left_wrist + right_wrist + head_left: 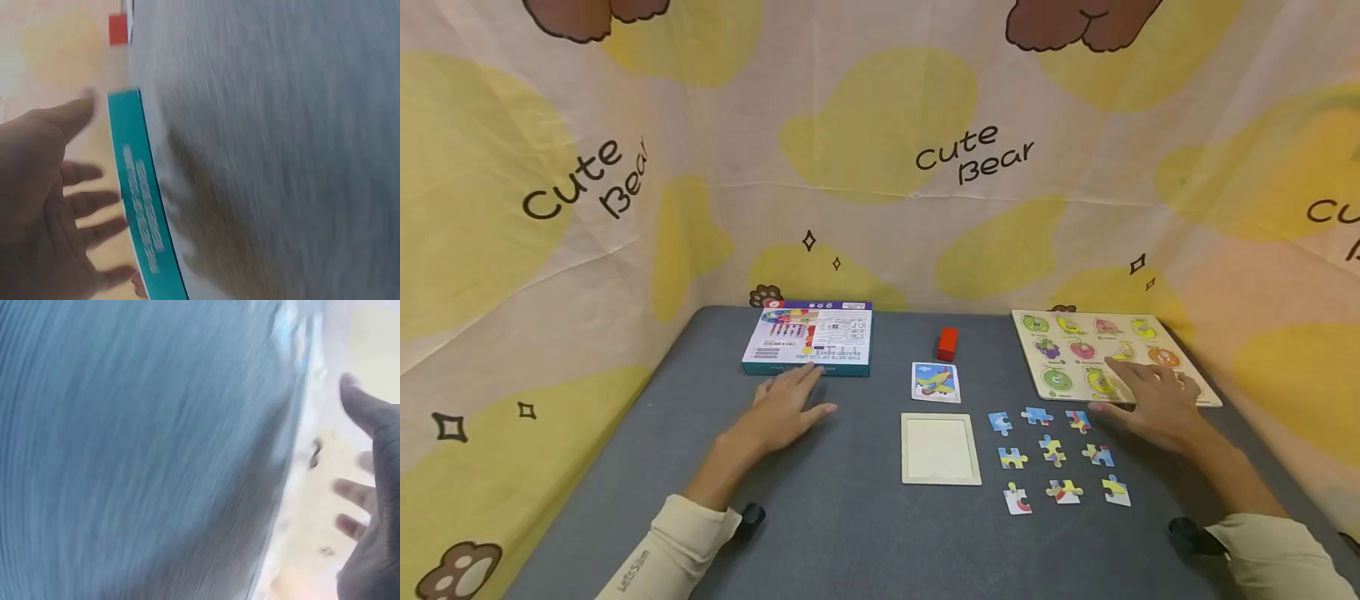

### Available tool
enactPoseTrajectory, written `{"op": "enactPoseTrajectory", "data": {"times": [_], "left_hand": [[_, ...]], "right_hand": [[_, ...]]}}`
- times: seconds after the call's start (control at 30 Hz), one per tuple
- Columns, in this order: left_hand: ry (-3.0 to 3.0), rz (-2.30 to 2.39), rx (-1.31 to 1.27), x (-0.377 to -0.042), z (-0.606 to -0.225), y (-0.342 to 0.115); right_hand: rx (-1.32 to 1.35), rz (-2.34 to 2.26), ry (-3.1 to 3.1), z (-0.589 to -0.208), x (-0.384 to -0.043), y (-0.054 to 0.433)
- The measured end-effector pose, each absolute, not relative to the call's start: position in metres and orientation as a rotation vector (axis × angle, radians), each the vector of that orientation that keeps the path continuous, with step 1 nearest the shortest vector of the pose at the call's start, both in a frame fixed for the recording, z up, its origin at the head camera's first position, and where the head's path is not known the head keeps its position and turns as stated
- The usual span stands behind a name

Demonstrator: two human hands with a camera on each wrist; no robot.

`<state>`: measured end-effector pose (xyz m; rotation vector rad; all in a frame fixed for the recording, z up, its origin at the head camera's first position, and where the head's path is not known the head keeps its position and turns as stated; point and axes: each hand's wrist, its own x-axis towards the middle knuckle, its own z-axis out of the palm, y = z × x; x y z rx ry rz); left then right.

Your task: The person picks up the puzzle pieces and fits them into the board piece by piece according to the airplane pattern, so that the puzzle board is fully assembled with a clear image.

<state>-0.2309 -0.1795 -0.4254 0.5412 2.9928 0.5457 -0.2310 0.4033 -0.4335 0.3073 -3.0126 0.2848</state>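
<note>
My left hand (786, 409) is spread over the table just in front of a flat box with a teal edge (808, 340); in the left wrist view its fingers lie beside the box's teal side (140, 187), holding nothing. My right hand (1159, 403) hovers with fingers apart at the near edge of a wooden fruit board (1060, 346). Between the hands lies a square wooden frame (940, 450), with an airplane picture card (936, 382) behind it. Several loose jigsaw pieces (1052, 451) lie in rows to the frame's right. The right wrist view is blurred.
A red block (947, 343) lies behind the picture card. A printed cloth (880, 125) with yellow patches hangs around the back and sides of the grey table (850, 533).
</note>
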Motion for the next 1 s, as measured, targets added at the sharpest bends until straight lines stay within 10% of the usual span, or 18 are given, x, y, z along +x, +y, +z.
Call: {"op": "enactPoseTrajectory", "data": {"times": [1.0], "left_hand": [[2.729, 0.626, 0.794, -0.191, -0.436, -0.083]], "right_hand": [[0.63, 0.557, -2.962, -0.444, -0.225, 0.266]]}}
